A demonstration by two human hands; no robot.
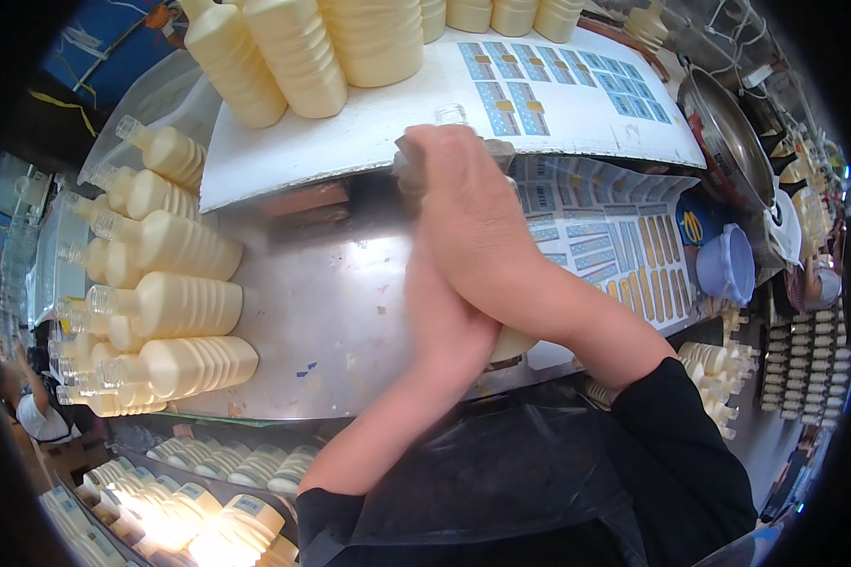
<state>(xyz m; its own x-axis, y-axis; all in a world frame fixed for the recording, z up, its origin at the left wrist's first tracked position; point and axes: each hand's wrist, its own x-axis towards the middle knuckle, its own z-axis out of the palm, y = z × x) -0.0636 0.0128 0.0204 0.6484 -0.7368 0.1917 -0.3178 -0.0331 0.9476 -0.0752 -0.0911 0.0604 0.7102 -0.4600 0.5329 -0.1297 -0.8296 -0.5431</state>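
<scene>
A cream plastic bottle lies under my crossed forearms, its clear neck (451,115) pointing away and its cream base (513,346) showing below my right wrist. My right hand (471,194) is on top, fingers closed round a greyish cloth-like wad (409,172) pressed against the bottle. My left hand (449,307) is at the bottle's left side, closed against it, slightly blurred; most of its fingers are hidden under my right hand. The middle of the bottle is covered by both hands. Below them is the metal tabletop (321,312).
Cream bottles (194,367) lie stacked at the left, and more bottles (373,38) stand on a white raised board (369,132). Blue label stickers (511,109) lie on the board; sticker sheets (615,236) spread to the right. A lavender bucket (725,265) sits at the right edge.
</scene>
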